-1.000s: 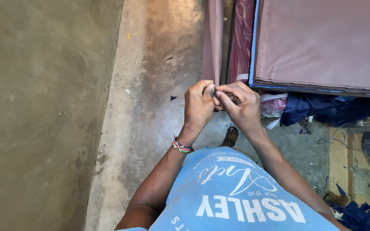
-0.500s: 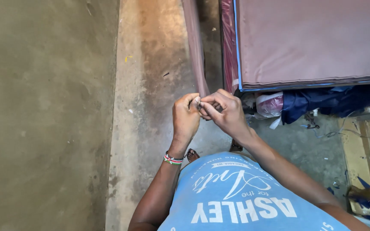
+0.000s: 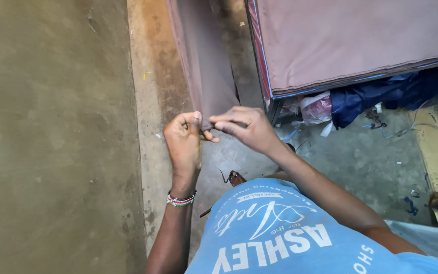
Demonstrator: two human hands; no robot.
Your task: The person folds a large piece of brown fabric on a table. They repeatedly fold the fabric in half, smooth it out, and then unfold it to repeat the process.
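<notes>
A long strip of mauve cloth [image 3: 204, 66] hangs from the top of the view down to my hands. My left hand [image 3: 183, 142], with a beaded band on its wrist, pinches the strip's lower end. My right hand [image 3: 247, 129] pinches the same end from the right, fingertips touching those of the left. Both hands are above a bare concrete floor. The end of the cloth itself is mostly hidden between my fingers.
A stack of mauve cloth sheets [image 3: 356, 40] lies on a low table at the upper right. Under it sit dark blue fabric [image 3: 381, 99] and a plastic bag [image 3: 315, 109]. A sandalled foot [image 3: 235, 177] shows below my hands. Scraps litter the floor at right.
The view has shifted so the cloth strip and my hands sit lower and more to the left. My hands stay together on the strip's end, fingers slightly reworked.
</notes>
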